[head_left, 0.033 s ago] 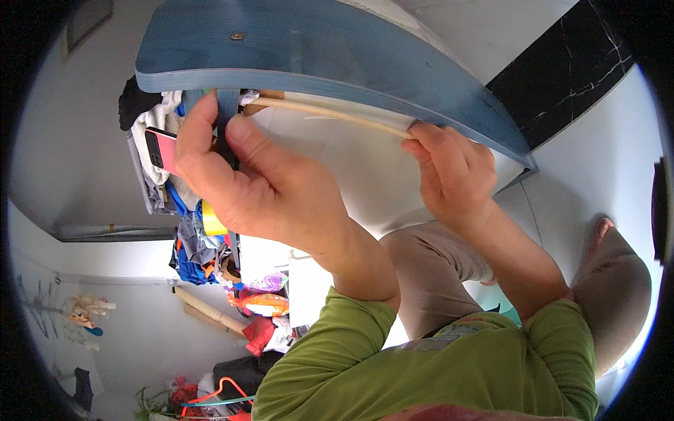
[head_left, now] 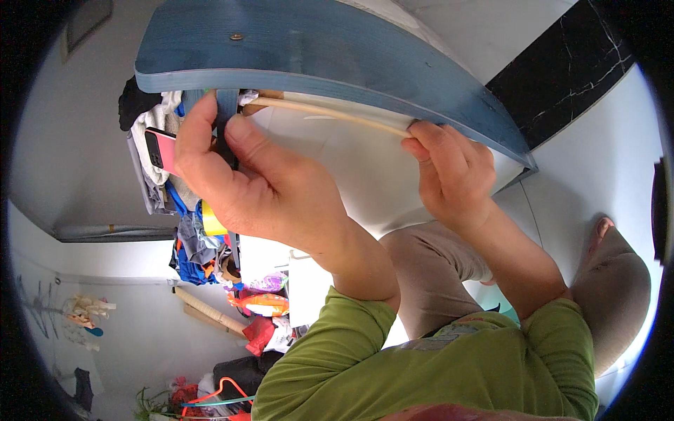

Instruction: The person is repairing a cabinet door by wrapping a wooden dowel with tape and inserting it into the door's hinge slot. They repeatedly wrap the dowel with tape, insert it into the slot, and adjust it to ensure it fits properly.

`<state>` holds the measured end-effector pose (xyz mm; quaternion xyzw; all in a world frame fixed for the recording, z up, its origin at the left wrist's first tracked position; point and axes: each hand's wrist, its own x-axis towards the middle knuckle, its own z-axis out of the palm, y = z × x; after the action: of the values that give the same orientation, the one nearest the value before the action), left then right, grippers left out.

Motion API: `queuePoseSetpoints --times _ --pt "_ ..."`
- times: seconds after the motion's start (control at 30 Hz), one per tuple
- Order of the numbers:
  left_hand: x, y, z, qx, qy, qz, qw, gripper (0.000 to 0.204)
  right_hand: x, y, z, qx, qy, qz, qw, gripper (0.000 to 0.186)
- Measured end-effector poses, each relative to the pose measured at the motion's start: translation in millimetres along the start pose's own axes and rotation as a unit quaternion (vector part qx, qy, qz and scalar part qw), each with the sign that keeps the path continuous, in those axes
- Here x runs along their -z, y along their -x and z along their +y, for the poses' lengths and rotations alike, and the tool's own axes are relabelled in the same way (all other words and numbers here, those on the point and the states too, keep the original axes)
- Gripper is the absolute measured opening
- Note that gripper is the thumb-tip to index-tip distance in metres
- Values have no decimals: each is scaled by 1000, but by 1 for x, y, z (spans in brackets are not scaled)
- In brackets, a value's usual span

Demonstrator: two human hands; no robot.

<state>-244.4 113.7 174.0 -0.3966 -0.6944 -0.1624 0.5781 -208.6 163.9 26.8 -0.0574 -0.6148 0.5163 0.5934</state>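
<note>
My right hand (head_left: 455, 168) pinches one end of a thin, pale wooden stick (head_left: 330, 114) between thumb and fingers. The stick slants left under a blue wooden board (head_left: 309, 52); its other end meets a small crumpled white wad (head_left: 248, 97). With thumb and forefinger on either side, my left hand (head_left: 260, 179) grips a narrow blue wooden upright (head_left: 226, 105) beneath the board. Its other fingers are hidden. Just behind this hand shows a pink phone (head_left: 163, 150) with a black camera panel; whether the hand touches it I cannot tell.
Piled clothes (head_left: 193, 242) lie at left behind my left hand. Lower down are coloured plastic packets (head_left: 260, 303), an orange hanger (head_left: 223, 386) and a green plant (head_left: 149, 403). The board's edge curves above both hands. A black marbled strip (head_left: 562, 70) crosses at upper right.
</note>
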Motion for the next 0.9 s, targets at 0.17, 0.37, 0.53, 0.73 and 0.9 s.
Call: queuePoseSetpoints --times 0.17,0.37,0.53,0.73,0.9 --pt "2 -1 2 -4 -14 -3 1000 22 -7 -2 -7 -80 -113 46 989 14" --pt "-1 -1 6 -7 -9 4 1000 21 11 -8 -10 -221 -213 -23 951 8" --pt "1 1 3 -6 -22 3 1000 20 20 -12 -8 -224 -256 -83 937 6" --pt "2 2 3 -11 6 -3 1000 21 2 -1 -7 -48 -69 14 996 13" --pt "-1 -1 0 -23 -3 -13 1000 19 -2 -12 -1 83 76 56 992 19"
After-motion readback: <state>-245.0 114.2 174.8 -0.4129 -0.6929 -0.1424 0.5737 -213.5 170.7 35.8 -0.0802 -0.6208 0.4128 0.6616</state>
